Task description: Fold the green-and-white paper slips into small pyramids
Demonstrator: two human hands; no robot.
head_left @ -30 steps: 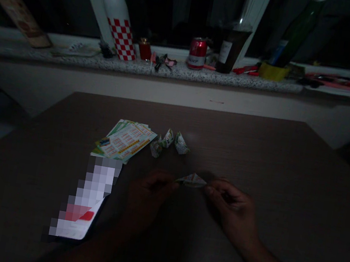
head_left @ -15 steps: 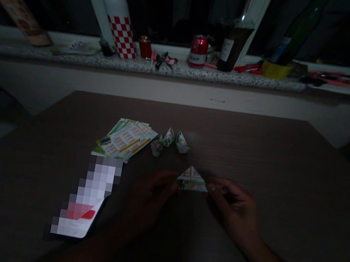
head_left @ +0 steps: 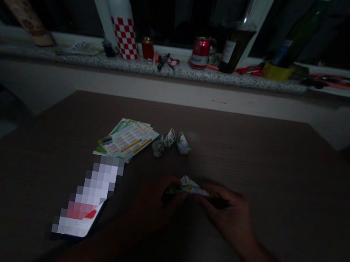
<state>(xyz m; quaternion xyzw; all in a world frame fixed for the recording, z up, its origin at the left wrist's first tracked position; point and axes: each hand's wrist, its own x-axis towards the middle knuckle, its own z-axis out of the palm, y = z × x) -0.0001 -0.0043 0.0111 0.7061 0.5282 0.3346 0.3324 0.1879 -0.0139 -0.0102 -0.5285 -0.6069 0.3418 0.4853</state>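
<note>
A small folded paper (head_left: 192, 188), printed in white, green and orange, is held between my two hands above the table. My left hand (head_left: 158, 200) is closed on its left side, with the thumb in front; much of that hand lies in shadow. On the right side, my right hand (head_left: 228, 211) pinches the paper between thumb and fingers. Just beyond the hands lie three small folded paper pieces (head_left: 183, 143) of similar print. To their left is a stack of printed sheets (head_left: 129, 140), the nearest of them touching or almost touching the leftmost piece.
A lit phone (head_left: 81, 227) lies on the brown table (head_left: 259, 149), left of my hands. Behind the table, the granite windowsill (head_left: 86, 60) carries a checkered bottle (head_left: 124, 33), a red can (head_left: 200, 54), a dark plastic cup (head_left: 233, 51) and a green bottle (head_left: 302, 31).
Both hands have come closer together. The paper has gone from a flat triangle facing me to a tilted, partly bent shape. The view has shifted slightly.
</note>
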